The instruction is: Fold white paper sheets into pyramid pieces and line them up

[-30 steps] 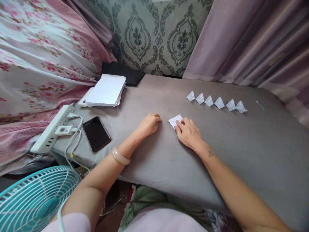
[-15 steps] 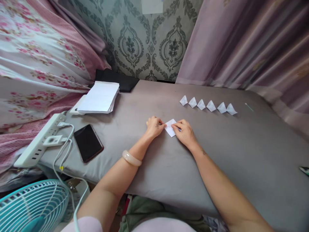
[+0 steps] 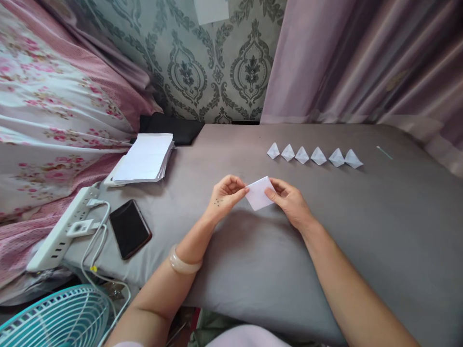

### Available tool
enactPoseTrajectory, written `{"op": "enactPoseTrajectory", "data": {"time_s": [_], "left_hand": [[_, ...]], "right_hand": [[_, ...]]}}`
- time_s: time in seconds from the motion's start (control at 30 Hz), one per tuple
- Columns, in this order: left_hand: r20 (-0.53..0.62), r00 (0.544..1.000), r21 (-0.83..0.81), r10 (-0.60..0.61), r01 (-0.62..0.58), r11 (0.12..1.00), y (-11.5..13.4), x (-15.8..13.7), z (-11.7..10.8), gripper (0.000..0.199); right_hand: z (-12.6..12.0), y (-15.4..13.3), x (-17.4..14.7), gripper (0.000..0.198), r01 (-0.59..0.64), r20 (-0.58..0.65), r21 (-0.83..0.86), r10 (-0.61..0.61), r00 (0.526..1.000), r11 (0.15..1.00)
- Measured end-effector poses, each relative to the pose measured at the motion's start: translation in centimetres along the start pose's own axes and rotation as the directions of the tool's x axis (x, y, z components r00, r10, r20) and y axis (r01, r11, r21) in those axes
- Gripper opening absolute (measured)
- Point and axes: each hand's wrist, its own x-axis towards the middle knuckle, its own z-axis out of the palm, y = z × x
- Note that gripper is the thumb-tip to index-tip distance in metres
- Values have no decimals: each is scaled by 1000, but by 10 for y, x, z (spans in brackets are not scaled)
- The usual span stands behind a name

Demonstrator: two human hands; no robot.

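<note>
A small folded square of white paper (image 3: 258, 195) is held up between both hands, tilted, a little above the grey cloth. My left hand (image 3: 226, 195) pinches its left corner between thumb and fingers. On the opposite side my right hand (image 3: 290, 198) grips the right edge, thumb on the near face and fingers behind. Beyond the hands, several folded white paper boats (image 3: 302, 155) with pointed tops stand in a row; their exact kind is hard to make out at this size.
Grey cloth (image 3: 231, 260) covers the table. To the left lie a stack of white paper (image 3: 144, 156), a black phone (image 3: 130, 229) and a white power strip (image 3: 65, 231) with cables. A teal fan (image 3: 58, 318) stands at lower left. A cotton swab (image 3: 384, 153) lies at far right.
The paper square has been lifted off the cloth and tilted. My right hand has shifted from its face to its right edge. The camera view has moved slightly.
</note>
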Motion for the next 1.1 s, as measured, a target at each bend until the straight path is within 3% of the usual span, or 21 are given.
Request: {"op": "enactPoseTrajectory", "data": {"time_s": [0.17, 0.37, 0.5, 0.6, 0.7, 0.8, 0.93, 1.1], "left_hand": [[36, 999, 9, -40, 40, 999, 2, -1, -2, 35], [145, 980, 62, -137, 129, 990, 6, -3, -1, 30], [91, 989, 101, -114, 104, 989, 4, -6, 4, 21], [-14, 995, 64, -99, 100, 993, 2, -8, 7, 19], [-135, 975, -102, -174, 161, 982, 1, -7, 11, 24], [-195, 959, -204, -207, 167, 965, 0, -6, 13, 28], [-192, 952, -249, -238, 187, 950, 0, -6, 13, 31], [-80, 949, -214, -304, 282, 935, 3, -6, 8, 27]], "right_hand": [[1, -9, -5, 25, -103, 90, 126, 92, 992, 987], [0, -18, -10, 24, -41, 140, -40, 47, 989, 998], [7, -20, -13, 26, -3, 220, -138, 34, 975, 990], [15, -17, -15, 23, -55, 147, -107, 71, 987, 993], [23, -12, -15, 34, -133, 14, 84, 132, 991, 988], [31, -9, -15, 32, -164, 2, 274, 170, 986, 948], [36, -11, -15, 27, -215, 21, 371, 223, 975, 903], [23, -16, -13, 26, -271, 19, 277, 277, 961, 922]]}}
